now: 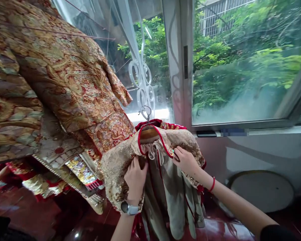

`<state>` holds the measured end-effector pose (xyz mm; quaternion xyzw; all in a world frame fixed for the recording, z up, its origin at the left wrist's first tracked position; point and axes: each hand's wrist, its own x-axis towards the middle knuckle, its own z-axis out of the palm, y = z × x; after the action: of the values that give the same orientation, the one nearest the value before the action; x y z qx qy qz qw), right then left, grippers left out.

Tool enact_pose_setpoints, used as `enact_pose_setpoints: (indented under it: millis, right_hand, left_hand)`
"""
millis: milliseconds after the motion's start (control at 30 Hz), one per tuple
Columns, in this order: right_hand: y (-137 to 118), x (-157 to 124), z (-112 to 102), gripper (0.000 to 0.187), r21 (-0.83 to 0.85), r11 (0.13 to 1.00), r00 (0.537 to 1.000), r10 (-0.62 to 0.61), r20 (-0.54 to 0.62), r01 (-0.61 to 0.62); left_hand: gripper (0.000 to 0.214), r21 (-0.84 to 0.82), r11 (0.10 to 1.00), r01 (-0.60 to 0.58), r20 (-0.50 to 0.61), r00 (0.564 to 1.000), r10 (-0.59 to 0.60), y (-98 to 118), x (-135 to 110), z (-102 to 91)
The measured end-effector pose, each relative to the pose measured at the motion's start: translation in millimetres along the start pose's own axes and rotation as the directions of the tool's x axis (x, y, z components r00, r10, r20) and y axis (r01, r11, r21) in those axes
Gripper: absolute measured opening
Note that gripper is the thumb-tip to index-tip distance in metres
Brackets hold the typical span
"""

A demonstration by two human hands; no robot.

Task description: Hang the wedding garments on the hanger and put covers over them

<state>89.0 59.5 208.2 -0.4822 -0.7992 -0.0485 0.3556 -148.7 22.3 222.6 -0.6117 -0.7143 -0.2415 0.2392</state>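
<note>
A beige jacket [117, 157] with gold sequins and red trim hangs on a hanger [147, 122] in front of me. Pale strings [155, 149] are tied in a bow below its neckline. My left hand [135, 177], with a watch [129, 208] at the wrist, is closed on the jacket's front edge left of the bow; its fingertips are partly hidden in the cloth. On the other side, my right hand [187, 161] pinches the red-trimmed edge near the neckline. A red bracelet [212, 184] circles that wrist. Below hang plain grey-beige folds [174, 197] of cloth.
Patterned gold and red robes [65, 77] hang close on the left. A white scrolled metal bracket [141, 75] stands behind the hanger. To the right are a window [240, 67], a dark flat object [206, 134] on the sill, and a round pale object [262, 190] low by the wall.
</note>
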Motion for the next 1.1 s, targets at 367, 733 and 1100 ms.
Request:
enact_pose_setpoints:
  millis: [367,733,1100]
  right_hand:
    - [-6,10,-65,0.023,0.153,0.988,0.976,-0.019,0.218,-0.015]
    - [-2,-18,-41,0.015,0.171,0.985,0.977,-0.038,0.211,0.001]
    - [-35,-6,-41,0.028,0.457,0.873,0.967,-0.237,0.091,0.170]
  left_hand:
    - [0.037,0.074,0.997,-0.013,0.315,0.949,-0.011,-4,14,-16.3]
    - [0.051,0.190,0.976,0.102,0.203,0.969,-0.141,-8,32,3.6]
    - [0.036,-0.389,0.918,-0.076,-0.053,0.997,0.060,3,19,-72.4]
